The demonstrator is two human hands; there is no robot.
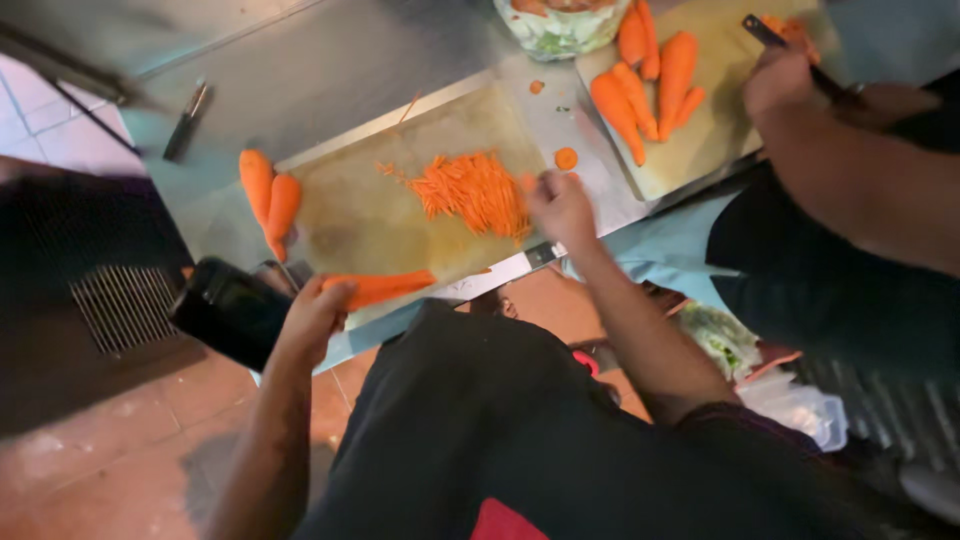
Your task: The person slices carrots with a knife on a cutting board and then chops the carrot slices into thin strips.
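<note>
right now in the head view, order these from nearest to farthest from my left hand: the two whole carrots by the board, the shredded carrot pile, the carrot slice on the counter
From the left hand:
1. Two whole carrots, just off the cutting board's left edge.
2. Shredded carrot pile, mid-board, beside the right hand.
3. Carrot slice, on the steel counter past the board's right edge.

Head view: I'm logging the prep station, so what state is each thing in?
Left hand: gripping a peeled carrot.
Right hand: beside the shredded carrot pile; grip unclear.
Near cutting board: bears shreds.
Two carrots: whole, off the board.
Far cutting board: bears whole carrots.
</note>
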